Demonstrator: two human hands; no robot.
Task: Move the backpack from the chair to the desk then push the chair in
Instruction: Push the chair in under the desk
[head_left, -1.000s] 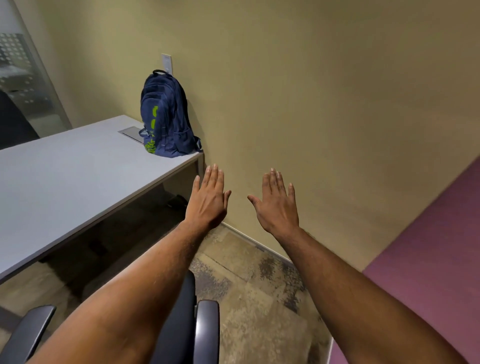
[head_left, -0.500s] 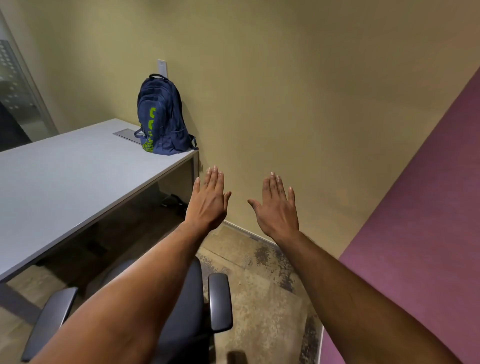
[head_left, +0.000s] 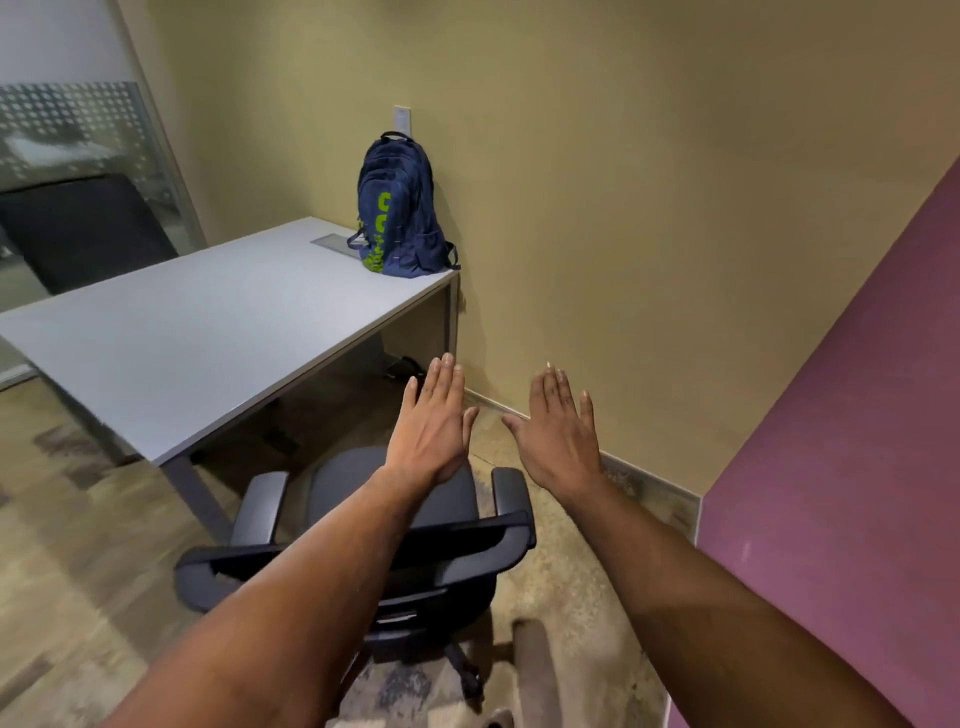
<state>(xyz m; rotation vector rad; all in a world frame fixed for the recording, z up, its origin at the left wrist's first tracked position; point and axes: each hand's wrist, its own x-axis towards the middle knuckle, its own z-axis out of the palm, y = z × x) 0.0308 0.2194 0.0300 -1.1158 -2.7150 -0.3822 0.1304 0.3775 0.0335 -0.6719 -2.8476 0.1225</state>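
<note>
A navy backpack (head_left: 399, 208) with green lettering stands upright on the far right corner of the grey desk (head_left: 197, 332), leaning against the tan wall. A dark office chair (head_left: 447, 540) with two armrests sits below me, in front of the desk's near right corner, its seat bare. My left hand (head_left: 434, 426) hovers flat over the chair's seat, palm down, fingers straight. My right hand (head_left: 561, 428) is stretched out flat beside it, right of the chair's right armrest, holding nothing. Neither hand touches the chair.
A purple wall (head_left: 841, 441) closes the right side. A second dark chair (head_left: 83, 228) stands behind the desk by a frosted glass panel (head_left: 67, 135). A flat grey cable cover (head_left: 332, 242) lies on the desk left of the backpack. A leg and shoe (head_left: 530, 670) show at the bottom.
The view has pulled back and tilted down, so the whole chair and more of the desk now show. Both hands stay flat and empty, now lower in the view over the chair.
</note>
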